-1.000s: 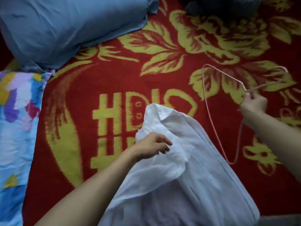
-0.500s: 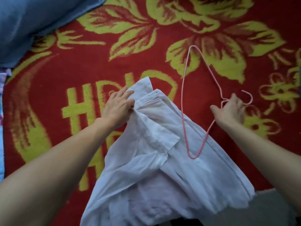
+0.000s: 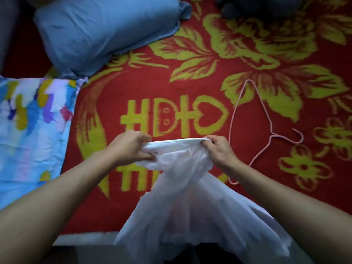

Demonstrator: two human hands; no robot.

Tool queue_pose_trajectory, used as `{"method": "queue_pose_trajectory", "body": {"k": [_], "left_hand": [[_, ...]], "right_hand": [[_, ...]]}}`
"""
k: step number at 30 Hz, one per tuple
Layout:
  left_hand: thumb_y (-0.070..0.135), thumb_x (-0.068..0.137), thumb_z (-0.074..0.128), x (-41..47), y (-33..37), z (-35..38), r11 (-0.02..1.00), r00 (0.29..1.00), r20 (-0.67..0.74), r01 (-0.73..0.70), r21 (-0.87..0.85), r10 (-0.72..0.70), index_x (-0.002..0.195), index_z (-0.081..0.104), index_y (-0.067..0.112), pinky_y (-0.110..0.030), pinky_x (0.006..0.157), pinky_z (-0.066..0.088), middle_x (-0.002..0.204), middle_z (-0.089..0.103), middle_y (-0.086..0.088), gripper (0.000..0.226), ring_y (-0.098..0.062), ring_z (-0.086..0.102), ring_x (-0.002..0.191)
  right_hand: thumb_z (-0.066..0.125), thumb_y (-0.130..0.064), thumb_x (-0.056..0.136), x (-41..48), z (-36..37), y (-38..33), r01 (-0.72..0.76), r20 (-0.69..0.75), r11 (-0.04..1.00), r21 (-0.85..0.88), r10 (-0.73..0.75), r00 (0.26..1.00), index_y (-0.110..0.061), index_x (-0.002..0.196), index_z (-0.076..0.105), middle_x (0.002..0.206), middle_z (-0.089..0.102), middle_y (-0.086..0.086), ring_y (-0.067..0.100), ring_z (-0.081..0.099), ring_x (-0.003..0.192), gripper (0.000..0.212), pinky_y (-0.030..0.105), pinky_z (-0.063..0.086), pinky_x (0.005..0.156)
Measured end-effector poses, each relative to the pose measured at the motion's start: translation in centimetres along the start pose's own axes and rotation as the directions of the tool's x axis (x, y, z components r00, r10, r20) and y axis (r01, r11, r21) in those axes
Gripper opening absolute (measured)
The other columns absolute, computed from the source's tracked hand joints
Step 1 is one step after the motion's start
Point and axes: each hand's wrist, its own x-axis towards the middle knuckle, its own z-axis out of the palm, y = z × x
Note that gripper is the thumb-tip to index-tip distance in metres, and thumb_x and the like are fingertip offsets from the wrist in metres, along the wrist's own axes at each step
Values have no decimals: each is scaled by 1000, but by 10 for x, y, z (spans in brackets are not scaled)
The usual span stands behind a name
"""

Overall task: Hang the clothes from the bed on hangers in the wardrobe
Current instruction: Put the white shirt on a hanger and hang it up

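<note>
On the red blanket (image 3: 190, 88), the pink hanger (image 3: 272, 134) has been let go and lies just beside the right hand (image 3: 219, 151). The white shirt (image 3: 190, 206) is now gripped at its top edge by that hand and the left hand (image 3: 131, 147), so it can likely be opened for the hanger.

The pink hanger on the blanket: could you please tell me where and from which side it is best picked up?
Pinch the neck just below the hook, where both sloping wires meet. The hanger lies flat on the blanket, so come from above; the right hand is nearer, though it grips the shirt.
</note>
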Motion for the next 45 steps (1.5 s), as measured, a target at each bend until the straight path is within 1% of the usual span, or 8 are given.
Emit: {"method": "queue_pose_trajectory", "body": {"k": [3, 10, 16, 20, 27, 30, 35, 45], "left_hand": [[41, 79, 71, -53, -8, 8, 967, 980, -99, 186, 175, -171, 72, 58, 19, -34, 59, 39, 77, 64, -7, 27, -32, 62, 85], [30, 82, 69, -216, -48, 17, 880, 871, -284, 452, 146, -401, 89, 72, 22, -35, 68, 45, 95, 69, -13, 11, -34, 63, 95], [20, 72, 78, -373, -61, 16, 887, 884, -121, 459, 40, -452, 49, 53, 24, -28, 55, 34, 57, 56, 3, 34, -24, 59, 72], [9, 68, 76, -429, -50, -10, 896, 898, -26, 441, 55, -440, 45, 51, 23, -22, 46, 32, 46, 49, 9, 37, -9, 49, 52], [-2, 78, 69, -441, -14, -74, 881, 869, -305, 253, -401, -389, 61, 66, 12, -20, 45, 38, 50, 57, 2, 22, -16, 49, 52], [0, 85, 63, -410, -6, -77, 832, 834, -375, 166, -529, -405, 70, 63, 11, -25, 54, 36, 60, 53, -7, 19, -19, 45, 56], [11, 88, 61, -320, -12, -58, 878, 772, -470, 233, -419, -429, 73, 60, 15, -30, 57, 38, 66, 55, -6, 16, -25, 51, 67], [36, 88, 60, -82, -49, -19, 783, 633, -466, 546, -298, -618, 93, 69, 13, -41, 73, 46, 97, 67, -21, 25, -42, 60, 97]], "right_hand": [[47, -9, 91, -35, 4, -38, 47, 23, 999, 4, -47, 999, -19, 53, 45, 49, 41, -13, 7, 35, 52, 40, 28, 27, 51], [50, -15, 92, -176, 43, -79, 56, 278, 989, 134, -91, 956, -1, 83, 65, 70, 48, 11, 20, 43, 63, 22, 31, 34, 55], [66, -25, 90, -308, 65, -100, -14, 573, 997, 81, -35, 819, 9, 96, 69, 82, 66, 18, 26, 61, 70, 34, 28, 49, 59], [69, -17, 86, -367, 39, -124, -52, 679, 998, 23, 23, 734, 3, 89, 70, 75, 70, 13, 20, 66, 60, 19, 26, 52, 52], [69, -18, 86, -384, -34, -182, 77, 421, 997, 30, -83, 903, 1, 95, 72, 88, 73, 15, 22, 70, 72, 22, 33, 58, 67], [71, -18, 85, -358, -51, -186, 105, 283, 994, 22, -107, 953, -7, 81, 73, 77, 71, 11, 20, 68, 62, 12, 30, 57, 59], [66, -17, 89, -263, -50, -157, 149, 23, 988, -51, -148, 989, -9, 72, 68, 60, 57, 3, 14, 52, 50, 18, 25, 43, 50], [53, -10, 89, 11, -28, -66, -14, -94, 999, -31, 11, 996, -17, 73, 68, 70, 59, 7, 20, 54, 64, 23, 28, 41, 56]]}}
